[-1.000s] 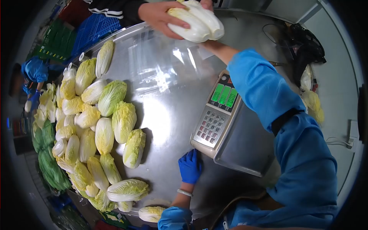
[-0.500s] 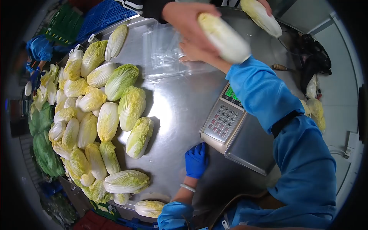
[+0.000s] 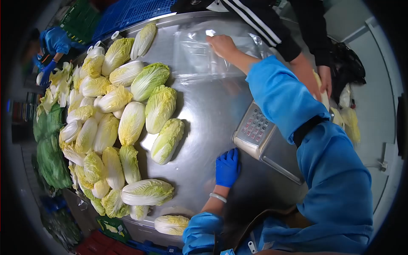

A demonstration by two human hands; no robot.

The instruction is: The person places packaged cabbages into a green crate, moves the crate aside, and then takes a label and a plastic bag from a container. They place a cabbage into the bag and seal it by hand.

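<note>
My right hand [image 3: 223, 46], bare, is closed at the near edge of clear plastic bags [image 3: 193, 51] lying on the metal table [image 3: 204, 114]. It appears to pinch the film between thumb and fingers. My left hand [image 3: 227, 168], in a blue glove, rests on the table with its fingers stretched forward, holding nothing. Just beyond it stands a scale [image 3: 255, 127] with a keypad, partly hidden under my right sleeve. To the right, another person's hands [image 3: 307, 74] hold a pale napa cabbage [image 3: 321, 91], mostly hidden by my arm.
Many napa cabbages [image 3: 131, 123] are heaped along the left side. One napa cabbage [image 3: 171, 225] lies alone at the near edge. A black bag [image 3: 346, 63] is at the far right. Blue crates [image 3: 127, 17] stand behind the table, and another person [image 3: 55, 42] is at far left.
The other person's hands moved with the cabbages from the top toward the right, behind my sleeve. My right hand, behind a cabbage before, now shows at the bags. The view has shifted slightly.
</note>
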